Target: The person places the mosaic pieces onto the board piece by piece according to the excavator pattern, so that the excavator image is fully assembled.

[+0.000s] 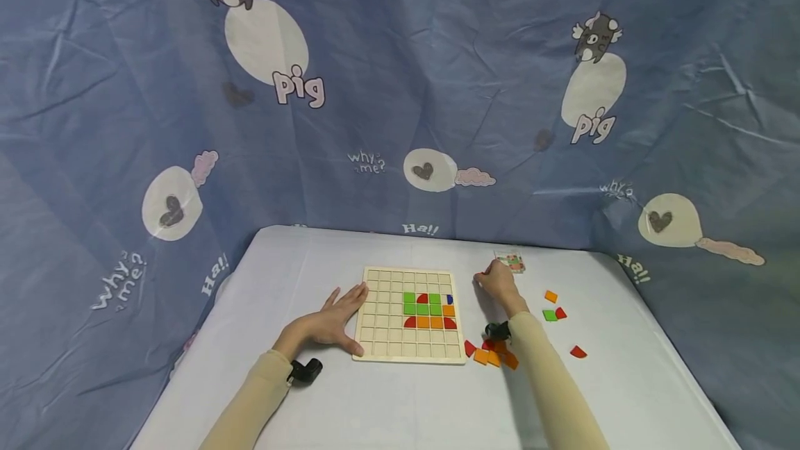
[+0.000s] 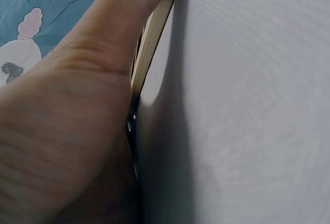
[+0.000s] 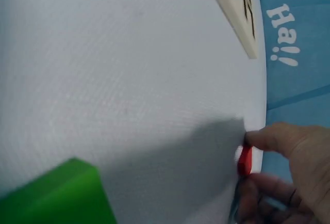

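Note:
A wooden grid board (image 1: 381,339) holds green, red, orange and blue tiles in its middle and right cells. My left hand (image 1: 331,318) is spread along the board's left edge, fingers straight and touching the frame; in the left wrist view the palm side (image 2: 77,105) hides most of the board. Beyond the board's right edge, my right hand (image 1: 500,283) pinches a red tile (image 3: 245,159) between thumb and fingers, just above the table. Beside that hand lies a small transparent packet with a coloured picture (image 1: 514,262), partly covered by the hand.
Loose orange and red tiles (image 1: 494,358) lie in a cluster under the right forearm. Farther right are an orange tile (image 1: 551,296), a green tile (image 1: 549,315) and red quarter-circle tiles (image 1: 578,352). A blurred green block (image 3: 62,198) shows close up in the right wrist view.

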Demonstrator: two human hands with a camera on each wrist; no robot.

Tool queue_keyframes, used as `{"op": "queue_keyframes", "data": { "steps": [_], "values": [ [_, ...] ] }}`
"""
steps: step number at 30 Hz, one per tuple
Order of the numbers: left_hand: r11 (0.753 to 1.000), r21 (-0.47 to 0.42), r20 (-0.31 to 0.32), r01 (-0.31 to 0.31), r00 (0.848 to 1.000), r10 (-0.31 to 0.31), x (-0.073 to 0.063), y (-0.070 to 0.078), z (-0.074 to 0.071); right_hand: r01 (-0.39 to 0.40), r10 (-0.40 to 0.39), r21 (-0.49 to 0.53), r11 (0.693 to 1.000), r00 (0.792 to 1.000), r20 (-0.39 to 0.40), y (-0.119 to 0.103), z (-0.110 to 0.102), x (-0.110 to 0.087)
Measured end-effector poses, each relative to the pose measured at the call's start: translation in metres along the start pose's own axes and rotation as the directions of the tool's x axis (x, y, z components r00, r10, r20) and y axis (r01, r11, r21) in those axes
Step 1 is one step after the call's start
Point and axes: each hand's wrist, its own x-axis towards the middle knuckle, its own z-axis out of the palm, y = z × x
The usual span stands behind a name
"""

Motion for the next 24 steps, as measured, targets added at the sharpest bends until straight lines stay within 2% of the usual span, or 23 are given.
{"op": "queue_keyframes", "data": {
  "steps": [3,6,9,11,13,16,19,24],
  "values": [
    [1.0,0.003,-0.002,0.007,1.0,-0.007,0.0,-0.001,-0.001,-0.064,0.064,-0.004,0.998,0.998,0.011,-0.002,-0.003,-0.004],
    [1.0,-0.002,-0.008,0.008,1.0,-0.008,-0.001,-0.001,-0.001,-0.069,0.069,0.002,0.998,0.998,0.004,-0.002,-0.006,-0.007],
    [1.0,-0.001,-0.011,0.003,1.0,-0.003,0.0,-0.001,-0.001,-0.012,0.014,0.048,0.999,0.999,-0.043,0.002,-0.01,-0.011],
    [1.0,-0.006,-0.013,0.003,1.0,-0.003,0.0,0.0,0.0,0.068,-0.063,0.086,0.994,0.996,-0.064,0.007,-0.012,-0.012],
    [1.0,-0.008,-0.008,0.005,1.0,-0.005,0.0,0.001,0.0,0.156,-0.154,0.102,0.982,0.988,-0.034,0.011,-0.013,-0.012],
    [1.0,-0.016,-0.007,0.007,1.0,-0.007,-0.001,0.002,0.0,0.242,-0.247,0.081,0.967,0.966,0.071,0.018,-0.015,-0.01],
    [1.0,-0.011,-0.006,0.008,1.0,-0.008,-0.001,0.002,0.001,0.255,-0.258,0.038,0.966,0.956,0.14,0.021,-0.016,-0.009],
    [1.0,-0.013,-0.007,0.009,1.0,-0.009,-0.001,0.001,0.002,0.218,-0.22,0.03,0.975,0.964,0.15,0.022,-0.018,-0.011]
  ]
}}
